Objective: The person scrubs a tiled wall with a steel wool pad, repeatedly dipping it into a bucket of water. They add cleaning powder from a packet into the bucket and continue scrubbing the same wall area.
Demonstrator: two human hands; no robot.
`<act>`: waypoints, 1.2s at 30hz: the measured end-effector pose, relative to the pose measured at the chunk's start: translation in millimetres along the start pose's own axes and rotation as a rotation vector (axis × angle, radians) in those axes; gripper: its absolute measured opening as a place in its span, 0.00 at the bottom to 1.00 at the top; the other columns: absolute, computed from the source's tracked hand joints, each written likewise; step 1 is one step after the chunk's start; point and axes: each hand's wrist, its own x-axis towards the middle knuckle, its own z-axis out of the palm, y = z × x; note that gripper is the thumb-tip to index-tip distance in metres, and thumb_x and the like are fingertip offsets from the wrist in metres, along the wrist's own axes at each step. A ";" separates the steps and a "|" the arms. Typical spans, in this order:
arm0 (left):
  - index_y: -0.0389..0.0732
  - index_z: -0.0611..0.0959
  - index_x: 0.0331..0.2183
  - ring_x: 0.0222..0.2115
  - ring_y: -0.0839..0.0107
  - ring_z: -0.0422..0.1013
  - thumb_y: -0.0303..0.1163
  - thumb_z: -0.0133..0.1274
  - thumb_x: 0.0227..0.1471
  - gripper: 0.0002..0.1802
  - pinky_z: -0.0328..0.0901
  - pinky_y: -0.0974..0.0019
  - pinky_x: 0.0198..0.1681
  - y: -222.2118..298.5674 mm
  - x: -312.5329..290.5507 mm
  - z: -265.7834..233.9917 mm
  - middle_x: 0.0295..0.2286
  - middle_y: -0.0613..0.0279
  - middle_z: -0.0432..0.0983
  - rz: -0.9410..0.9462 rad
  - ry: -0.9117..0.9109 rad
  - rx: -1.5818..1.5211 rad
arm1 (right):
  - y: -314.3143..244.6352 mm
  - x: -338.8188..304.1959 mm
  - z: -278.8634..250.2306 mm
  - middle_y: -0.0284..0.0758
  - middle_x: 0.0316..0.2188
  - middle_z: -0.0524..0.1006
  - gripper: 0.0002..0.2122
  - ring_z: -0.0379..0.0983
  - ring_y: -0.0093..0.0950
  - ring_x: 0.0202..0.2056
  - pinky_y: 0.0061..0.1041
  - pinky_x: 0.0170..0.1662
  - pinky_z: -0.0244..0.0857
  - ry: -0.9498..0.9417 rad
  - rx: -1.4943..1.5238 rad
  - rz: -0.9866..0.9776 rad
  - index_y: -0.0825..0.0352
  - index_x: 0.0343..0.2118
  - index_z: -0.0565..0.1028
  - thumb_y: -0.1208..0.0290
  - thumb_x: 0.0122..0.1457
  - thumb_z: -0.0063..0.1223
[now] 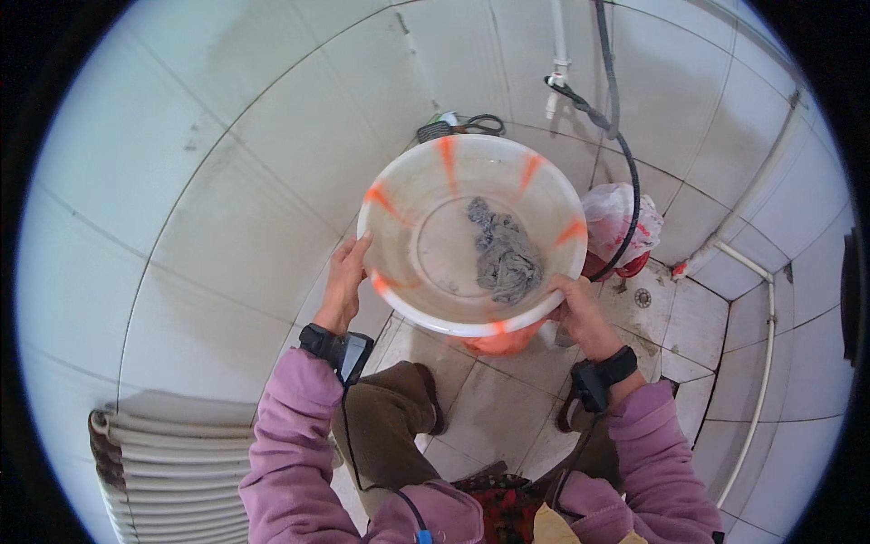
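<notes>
At the far left a white ribbed radiator stands by the tiled wall; next, the left hand is closed on the left rim of a white plastic basin with orange stripes, held up and tilted above the tiled floor; inside lies a wet grey cloth, soft and limp; the basin looks light but probably slippery, so the rim is the best hold; the right hand grips the lower right rim; behind, a pink plastic bag.
</notes>
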 end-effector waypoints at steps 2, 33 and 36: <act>0.38 0.78 0.42 0.32 0.78 0.68 0.48 0.49 0.57 0.22 0.63 0.71 0.37 2.6 -21.7 -14.4 0.33 0.68 0.75 -0.055 0.056 0.033 | 2.9 -5.8 4.4 0.35 0.26 0.74 0.13 0.75 0.30 0.24 0.29 0.26 0.74 -0.036 -0.062 0.016 0.74 0.36 0.70 0.71 0.49 0.52; 0.31 0.76 0.40 0.28 0.62 0.73 0.40 0.52 0.54 0.20 0.71 0.56 0.24 -257.9 -167.3 -171.9 0.30 0.55 0.74 -0.539 0.315 -0.420 | 193.0 -40.6 47.9 0.41 0.35 0.75 0.19 0.77 0.34 0.33 0.36 0.33 0.76 -0.459 -0.617 0.435 0.74 0.47 0.68 0.70 0.53 0.53; 0.32 0.76 0.39 0.26 0.60 0.73 0.39 0.52 0.54 0.19 0.71 0.55 0.22 -309.4 -161.5 -161.1 0.29 0.54 0.73 -0.606 0.350 -0.459 | 210.0 -31.3 35.9 0.41 0.37 0.75 0.19 0.76 0.34 0.34 0.35 0.33 0.76 -0.491 -0.684 0.483 0.74 0.47 0.68 0.70 0.54 0.51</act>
